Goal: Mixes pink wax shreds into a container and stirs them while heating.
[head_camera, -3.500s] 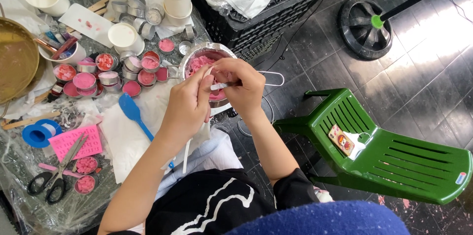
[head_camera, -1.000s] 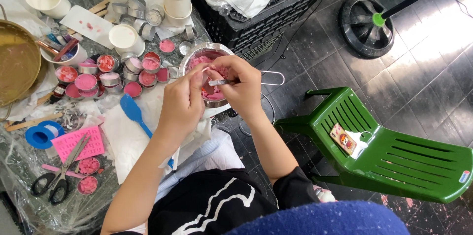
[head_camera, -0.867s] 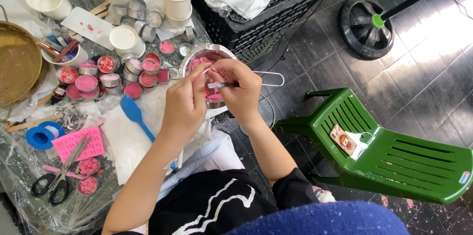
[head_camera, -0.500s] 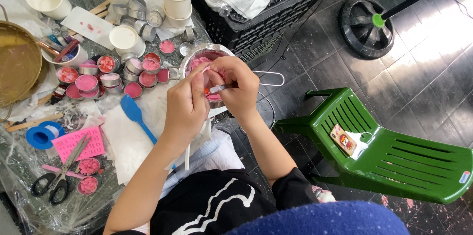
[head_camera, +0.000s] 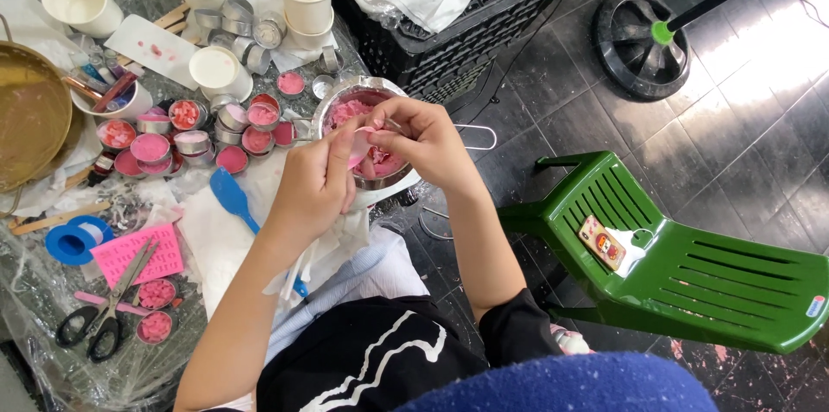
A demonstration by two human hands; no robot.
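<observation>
While both hands meet over the metal bowl (head_camera: 345, 110) of pink wax, we note the left hand (head_camera: 315, 183) and right hand (head_camera: 427, 140) pinching a small pink piece (head_camera: 361, 142), fingers curled closed around it; blue spatula (head_camera: 229, 196) lies nearby.

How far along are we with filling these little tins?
About a dozen small tins beside the metal bowl already hold pink wax. Both hands, left and right, meet over the bowl, pinching a small pink piece. Several empty tins near the paper cups look unfilled.
</observation>
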